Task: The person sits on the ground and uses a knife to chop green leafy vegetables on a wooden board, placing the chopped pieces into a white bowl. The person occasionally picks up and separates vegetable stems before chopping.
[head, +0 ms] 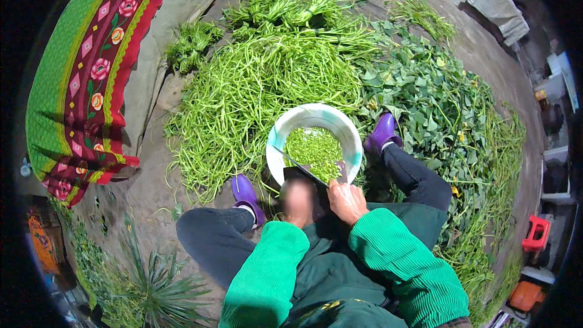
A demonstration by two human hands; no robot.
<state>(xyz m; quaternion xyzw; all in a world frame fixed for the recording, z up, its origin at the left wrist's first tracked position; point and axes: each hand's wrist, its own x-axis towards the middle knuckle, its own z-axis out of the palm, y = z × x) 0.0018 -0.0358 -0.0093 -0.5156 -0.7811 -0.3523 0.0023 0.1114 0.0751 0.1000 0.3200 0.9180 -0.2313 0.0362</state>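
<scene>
My right hand (pixel 348 200) grips a knife (pixel 303 167) whose long dark blade slants up and left over the near rim of a white basin (pixel 314 111) with green patches. Finely chopped green stems (pixel 312 146) fill the basin's bottom. Part of a dark flat board (pixel 341 171) shows at the basin's near side, beside the knife. My left hand (pixel 298 200) is blurred, close to the blade at the near rim; whether it holds anything cannot be told. Just beyond the basin lies a wide heap of long green stems (pixel 268 73).
Tied bundles of stems (pixel 309 11) lie at the far side. Leafy vines (pixel 423 95) spread on the right. Purple shoes (pixel 382 132) flank the basin. A flowered cloth (pixel 98 70) drapes at left; a fan-shaped palm leaf (pixel 159 287) lies near left, a red stool (pixel 536 232) far right.
</scene>
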